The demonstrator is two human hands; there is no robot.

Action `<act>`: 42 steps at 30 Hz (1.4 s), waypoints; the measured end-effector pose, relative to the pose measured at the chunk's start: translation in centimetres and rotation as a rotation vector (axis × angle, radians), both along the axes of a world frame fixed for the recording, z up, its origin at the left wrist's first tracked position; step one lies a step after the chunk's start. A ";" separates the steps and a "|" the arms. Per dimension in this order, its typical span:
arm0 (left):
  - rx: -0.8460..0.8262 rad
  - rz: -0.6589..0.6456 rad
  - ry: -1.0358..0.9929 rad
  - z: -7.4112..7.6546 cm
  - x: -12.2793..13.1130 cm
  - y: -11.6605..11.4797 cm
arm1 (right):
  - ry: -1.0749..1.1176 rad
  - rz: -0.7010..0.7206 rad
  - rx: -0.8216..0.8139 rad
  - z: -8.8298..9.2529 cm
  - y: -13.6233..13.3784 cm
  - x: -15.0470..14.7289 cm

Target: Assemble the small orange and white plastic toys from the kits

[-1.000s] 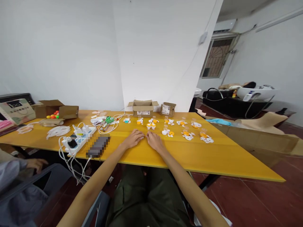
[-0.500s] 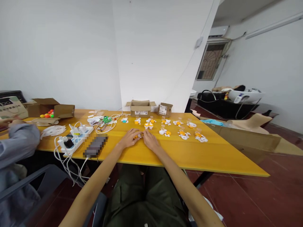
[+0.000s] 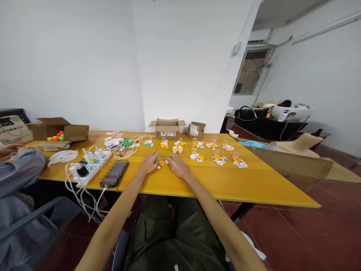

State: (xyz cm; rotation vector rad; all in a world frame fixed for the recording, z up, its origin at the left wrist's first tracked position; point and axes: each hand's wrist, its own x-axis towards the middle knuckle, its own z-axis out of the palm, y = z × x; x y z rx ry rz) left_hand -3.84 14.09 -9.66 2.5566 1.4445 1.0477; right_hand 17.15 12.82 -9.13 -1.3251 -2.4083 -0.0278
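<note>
My left hand [image 3: 150, 163] rests on the yellow table with fingers apart and bent, just left of an orange plastic disc [image 3: 161, 163]. A small white part [image 3: 158, 167] lies in front of that disc. On the other side, my right hand [image 3: 177, 165] stretches its fingers toward small white pieces [image 3: 166, 161], touching or partly covering them. Neither hand visibly grips anything, though some fingertips are too small to make out. Beyond my right hand stand two white-and-orange assembled pieces [image 3: 177, 149], upright side by side.
Several piles of white and orange parts [image 3: 196, 157] with clear cups spread across the table [image 3: 214, 184]. Two cardboard boxes [image 3: 168, 130] stand at the back. Leftward are a phone [image 3: 115, 174], a power strip [image 3: 93, 165], cables and a person's sleeve [image 3: 21, 167].
My hands have moved apart, the left one leftward. The orange disc and small white pieces between them, mostly covered before, now show on the table.
</note>
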 end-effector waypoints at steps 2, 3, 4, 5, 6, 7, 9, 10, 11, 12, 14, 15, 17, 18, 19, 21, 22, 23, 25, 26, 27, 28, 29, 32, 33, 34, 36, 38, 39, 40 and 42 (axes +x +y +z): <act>-0.009 0.019 -0.013 -0.2 0.0 0.2 | 0.008 0.005 0.017 -0.2 0.0 0.1; -0.014 0.027 -0.021 -0.2 -0.1 0.2 | 0.013 0.007 0.025 -0.3 0.0 0.2; -0.019 0.032 -0.028 -0.3 -0.1 0.3 | 0.016 0.009 0.032 -0.3 0.0 0.2; -0.025 0.035 -0.036 -0.3 -0.1 0.3 | 0.019 0.012 0.037 -0.4 -0.1 0.2; -0.031 0.036 -0.043 -0.3 -0.1 0.3 | 0.022 0.016 0.041 -0.4 -0.1 0.1; -0.038 0.038 -0.049 -0.2 -0.1 0.3 | 0.025 0.023 0.046 -0.4 -0.1 0.1; -0.058 0.044 -0.061 -0.1 -0.1 0.3 | 0.031 0.044 0.052 -0.4 -0.2 0.0; -0.070 0.048 -0.068 -0.1 0.0 0.3 | 0.035 0.058 0.055 -0.4 -0.2 0.0; -0.085 0.050 -0.077 0.0 0.0 0.4 | 0.039 0.072 0.057 -0.5 -0.2 -0.1; -0.100 0.051 -0.090 0.0 0.1 0.4 | 0.043 0.084 0.060 -0.5 -0.2 0.0; -0.123 0.045 -0.120 0.0 0.1 0.6 | 0.054 0.104 0.069 -0.5 -0.2 0.0; -0.128 0.039 -0.135 0.0 0.2 0.7 | 0.059 0.114 0.076 -0.5 -0.2 0.0; -0.130 0.027 -0.161 -0.1 0.1 0.8 | 0.064 0.144 0.094 -0.4 -0.3 0.1; -0.130 0.021 -0.171 -0.2 0.1 0.9 | 0.061 0.163 0.102 -0.3 -0.4 0.1; -0.130 0.015 -0.180 -0.3 0.0 1.0 | 0.056 0.182 0.108 -0.2 -0.5 0.1; -0.131 0.009 -0.201 -0.5 -0.1 1.3 | 0.043 0.207 0.118 -0.1 -0.7 0.1; -0.128 0.009 -0.213 -0.7 -0.2 1.4 | 0.041 0.211 0.126 -0.1 -0.7 0.1; -0.125 0.012 -0.226 -0.8 -0.2 1.5 | 0.044 0.211 0.136 -0.1 -0.7 0.1; -0.115 0.019 -0.258 -1.0 -0.4 1.8 | 0.054 0.209 0.157 -0.1 -0.6 0.2; -0.109 0.022 -0.276 -1.0 -0.5 1.9 | 0.058 0.209 0.163 -0.1 -0.6 0.2; -0.103 0.024 -0.294 -1.1 -0.6 2.0 | 0.060 0.210 0.165 -0.1 -0.6 0.3; -0.097 0.030 -0.313 -1.1 -0.7 2.1 | 0.060 0.211 0.162 -0.1 -0.6 0.3; -0.094 0.040 -0.331 -1.1 -0.7 2.2 | 0.059 0.214 0.156 0.0 -0.6 0.4; -0.103 0.088 -0.382 -0.9 -0.8 2.3 | 0.057 0.226 0.125 0.3 -0.7 0.4; -0.114 0.100 -0.402 -0.8 -0.8 2.3 | 0.057 0.231 0.115 0.4 -0.8 0.4; -0.128 0.108 -0.426 -0.7 -0.7 2.2 | 0.058 0.234 0.109 0.4 -0.8 0.4; -0.157 0.125 -0.487 -0.4 -0.7 2.1 | 0.068 0.236 0.109 0.4 -0.8 0.4; -0.183 0.160 -0.560 -0.1 -0.6 2.0 | 0.082 0.233 0.113 0.4 -0.7 0.4; -0.202 0.179 -0.598 0.0 -0.6 1.9 | 0.090 0.229 0.113 0.4 -0.7 0.4; -0.225 0.194 -0.635 0.1 -0.6 1.8 | 0.097 0.224 0.111 0.4 -0.7 0.4; -0.263 0.212 -0.696 0.2 -0.7 1.8 | 0.123 0.203 0.102 0.5 -0.7 0.3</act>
